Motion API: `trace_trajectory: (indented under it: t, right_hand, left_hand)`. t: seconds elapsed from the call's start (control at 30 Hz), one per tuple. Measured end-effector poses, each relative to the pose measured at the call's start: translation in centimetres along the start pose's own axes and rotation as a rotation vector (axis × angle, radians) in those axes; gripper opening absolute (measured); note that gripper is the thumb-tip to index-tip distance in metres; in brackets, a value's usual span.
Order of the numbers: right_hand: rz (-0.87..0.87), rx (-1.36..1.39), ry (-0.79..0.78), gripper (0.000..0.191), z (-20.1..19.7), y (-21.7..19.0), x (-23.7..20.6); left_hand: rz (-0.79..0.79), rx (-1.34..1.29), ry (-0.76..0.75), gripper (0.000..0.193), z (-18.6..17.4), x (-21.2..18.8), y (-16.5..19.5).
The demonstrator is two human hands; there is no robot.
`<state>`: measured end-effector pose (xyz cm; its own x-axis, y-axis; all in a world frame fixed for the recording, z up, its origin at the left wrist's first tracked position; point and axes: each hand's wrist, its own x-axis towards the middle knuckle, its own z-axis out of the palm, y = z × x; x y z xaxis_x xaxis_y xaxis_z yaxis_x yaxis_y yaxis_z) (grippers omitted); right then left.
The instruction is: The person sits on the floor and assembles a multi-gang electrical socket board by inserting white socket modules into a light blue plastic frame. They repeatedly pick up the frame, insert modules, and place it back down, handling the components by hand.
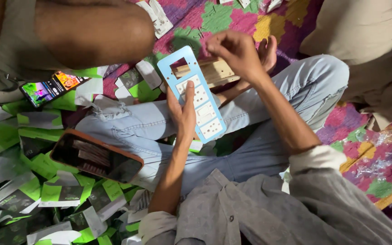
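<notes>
Phone (97, 156) lies on left thigh amid green-and-white wrappers (32, 190), parked clear of the work. Left hand (182, 113) grasps blue switch plate (198, 93) over the lap, thumb pressed on its face to steady it. Right hand (237, 52) hovers above the plate's top and the wooden board (216, 72), fingertips pinched; what they hold, cannot tell.

A patchwork floor mat (214, 18) of pink, green, yellow and purple covered the floor. Green and white cardboard packets (32, 181) lay heaped over its left side, with a lit phone (51, 88) among them. White switch parts (157, 16) rested near the top edge, and clear plastic wrappers (373, 168) lay at the right.
</notes>
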<state>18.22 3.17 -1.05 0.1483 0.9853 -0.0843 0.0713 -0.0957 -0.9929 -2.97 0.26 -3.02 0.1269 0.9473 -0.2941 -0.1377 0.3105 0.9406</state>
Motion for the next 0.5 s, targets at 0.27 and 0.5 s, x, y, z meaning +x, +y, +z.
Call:
trace_trajectory:
  t: [0.27, 0.5]
  right_hand:
    - [0.007, -0.115, -0.013, 0.009, 2.7, -2.7, -6.3]
    - [-0.218, -0.413, 0.061, 0.014, 4.3, -3.3, -5.9]
  left_hand:
    - [0.172, 0.031, -0.01, 0.065, 0.3, 0.0, -1.7]
    - [0.396, 0.318, 0.007, 0.054, 0.0, -0.3, -1.6]
